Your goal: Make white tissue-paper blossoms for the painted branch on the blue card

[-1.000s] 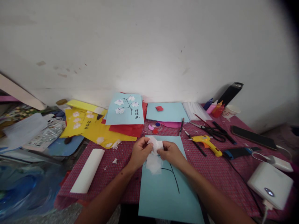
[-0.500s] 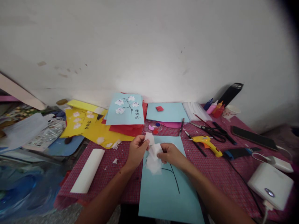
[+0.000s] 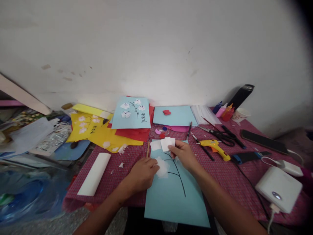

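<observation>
On the table in front of me lies a light blue sheet (image 3: 168,202) with a black branch line drawn on it. A small pile of thin white tissue paper (image 3: 162,169) is on its left part, and the closed fingers of my left hand (image 3: 141,173) grip at the pile's left edge. My right hand (image 3: 184,155) pinches a white paper square (image 3: 167,144) between thumb and fingers near the sheet's top. Beside that square, another pale paper piece (image 3: 156,145) lies on the sheet.
A yellow glue gun (image 3: 215,147), black scissors (image 3: 221,136) and a power bank (image 3: 278,189) are at the right. Behind stand a finished blue flower picture (image 3: 130,122) and paint bottles (image 3: 221,111). A white paper roll (image 3: 95,174) lies left.
My hands have parted: the left has come down to the tissue pile, and the right has moved up and away with a white square. A pale piece now lies near the sheet's top.
</observation>
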